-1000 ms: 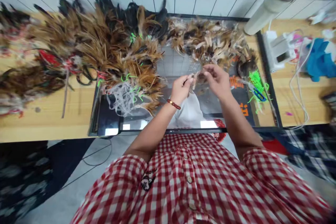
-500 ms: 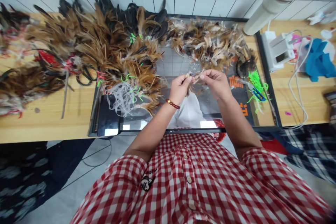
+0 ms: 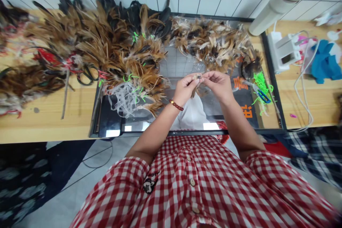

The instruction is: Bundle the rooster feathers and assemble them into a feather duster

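Note:
Over the glass-topped panel [image 3: 175,67], my left hand [image 3: 186,87] pinches a small bunch of brown feathers [image 3: 194,92], its tips hanging below the fingers. My right hand [image 3: 218,83] meets it, thumb and forefinger pressed together at the pale quill end of the bunch. What the right fingertips grip, whether quills or a single feather, is partly hidden. Just beyond the hands lies a heap of loose brown and white feathers [image 3: 213,44]. To the left are tied bunches of brown feathers [image 3: 144,74] with green ties.
Clear plastic strips [image 3: 124,99] and a phone [image 3: 110,115] lie left of my forearms. Black-handled scissors [image 3: 88,74] rest farther left. On the right are green ties [image 3: 260,83], a white power strip [image 3: 278,53] with a cable, and a tall bottle [image 3: 276,7].
My right hand has come in to the left, and its fingertips now touch those of my left hand. The gap between them has closed.

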Tool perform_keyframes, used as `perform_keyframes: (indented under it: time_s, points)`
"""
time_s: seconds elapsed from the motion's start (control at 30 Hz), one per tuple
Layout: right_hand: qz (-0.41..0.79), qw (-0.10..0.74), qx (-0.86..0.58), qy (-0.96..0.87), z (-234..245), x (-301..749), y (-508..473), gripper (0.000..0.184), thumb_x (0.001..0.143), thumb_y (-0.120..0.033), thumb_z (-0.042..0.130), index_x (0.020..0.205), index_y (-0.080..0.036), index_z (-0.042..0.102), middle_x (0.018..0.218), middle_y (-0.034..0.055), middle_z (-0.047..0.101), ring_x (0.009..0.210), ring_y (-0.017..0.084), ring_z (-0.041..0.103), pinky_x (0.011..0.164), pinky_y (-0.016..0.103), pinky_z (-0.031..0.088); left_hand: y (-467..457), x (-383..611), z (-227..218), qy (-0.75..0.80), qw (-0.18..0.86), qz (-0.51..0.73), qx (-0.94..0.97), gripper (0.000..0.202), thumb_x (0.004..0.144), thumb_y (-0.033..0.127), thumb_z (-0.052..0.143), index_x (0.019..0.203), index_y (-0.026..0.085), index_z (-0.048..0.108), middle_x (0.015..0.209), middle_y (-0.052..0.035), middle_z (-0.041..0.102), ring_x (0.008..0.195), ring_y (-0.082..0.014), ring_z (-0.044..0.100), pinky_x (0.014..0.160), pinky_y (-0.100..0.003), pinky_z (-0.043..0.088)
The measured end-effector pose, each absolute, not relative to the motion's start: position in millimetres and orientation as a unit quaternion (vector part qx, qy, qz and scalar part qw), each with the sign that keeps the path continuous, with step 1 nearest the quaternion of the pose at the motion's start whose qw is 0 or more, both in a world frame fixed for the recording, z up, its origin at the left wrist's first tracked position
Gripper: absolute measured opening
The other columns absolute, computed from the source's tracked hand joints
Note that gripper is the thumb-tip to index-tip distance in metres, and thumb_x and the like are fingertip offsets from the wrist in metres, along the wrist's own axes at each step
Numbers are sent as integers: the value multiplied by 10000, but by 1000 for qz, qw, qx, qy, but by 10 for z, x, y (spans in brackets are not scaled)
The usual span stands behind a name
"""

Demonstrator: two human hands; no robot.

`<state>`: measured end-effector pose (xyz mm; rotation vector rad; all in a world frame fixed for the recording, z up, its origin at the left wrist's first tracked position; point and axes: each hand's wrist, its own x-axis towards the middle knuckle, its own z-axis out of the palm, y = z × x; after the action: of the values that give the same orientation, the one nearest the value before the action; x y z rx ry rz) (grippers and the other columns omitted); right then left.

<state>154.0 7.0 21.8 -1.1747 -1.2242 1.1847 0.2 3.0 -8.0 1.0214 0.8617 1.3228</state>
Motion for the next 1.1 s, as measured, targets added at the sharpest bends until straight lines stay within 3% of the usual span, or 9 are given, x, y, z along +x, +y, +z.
perform_keyframes:
  time_s: [0.07,0.2,0.3,0.43,0.57,0.8,0.87,1.0,1.1]
  points:
    - [498,503,-484,-514,208,1532,54,501,561,-579,982,778,-203,733,740,7,742,633,112,642,618,254,567,25,21,-78,386,590,577,413,93,791,323,862,778,234,838,1001,-50,828,1033,-187,741,1038,-332,526]
    - [490,514,-482,-514,142,1599,85,531,606,-570,969,911,-221,710,740,-21,720,630,104,652,637,247,580,34,51,-33,416,651,573,274,81,830,241,824,760,203,810,769,-6,787,724,-122,703,808,-271,557]
    - [430,547,-489,-527,95,1655,127,525,677,-594,925,991,-250,683,767,-31,702,665,115,671,667,259,595,32,51,54,418,691,557,194,128,831,210,833,730,170,766,693,9,747,643,-98,683,760,-253,558]
    - [260,609,-514,-546,119,1655,79,409,843,-624,784,1047,-284,685,942,17,731,960,192,735,914,369,616,5,50,118,386,739,526,165,176,844,195,826,709,150,722,712,-4,747,707,-124,746,780,-269,598]
    - [176,507,-538,-650,144,1648,-49,296,907,-583,720,927,-289,747,1008,66,786,1071,274,730,1094,511,519,6,47,42,381,758,496,185,145,814,241,857,768,164,744,714,-10,756,706,-143,749,789,-294,624]
    - [179,394,-501,-750,185,1670,-112,253,765,-558,850,857,-332,786,983,27,825,1073,307,735,1078,539,490,49,-5,-42,349,769,500,189,118,857,269,820,829,184,744,782,-22,768,873,-182,783,909,-339,623]
    - [173,424,-463,-759,237,1657,-144,270,756,-546,856,900,-326,797,981,29,825,1052,303,736,1070,528,494,47,-13,-22,346,770,505,183,129,866,283,812,826,190,732,810,-30,777,959,-208,791,953,-366,622]
    - [169,556,-446,-681,277,1622,-163,233,896,-475,745,1036,-298,798,1074,50,800,1079,254,716,1053,471,515,19,-18,45,337,770,506,193,180,875,330,807,835,181,713,916,-73,807,1120,-274,776,1037,-455,608]
    - [338,553,-515,-561,240,1613,-79,373,854,-619,759,953,-262,801,979,50,769,942,205,713,901,386,578,-11,-9,99,337,770,504,200,198,871,321,814,813,170,700,894,-80,811,1094,-276,787,1024,-459,619]
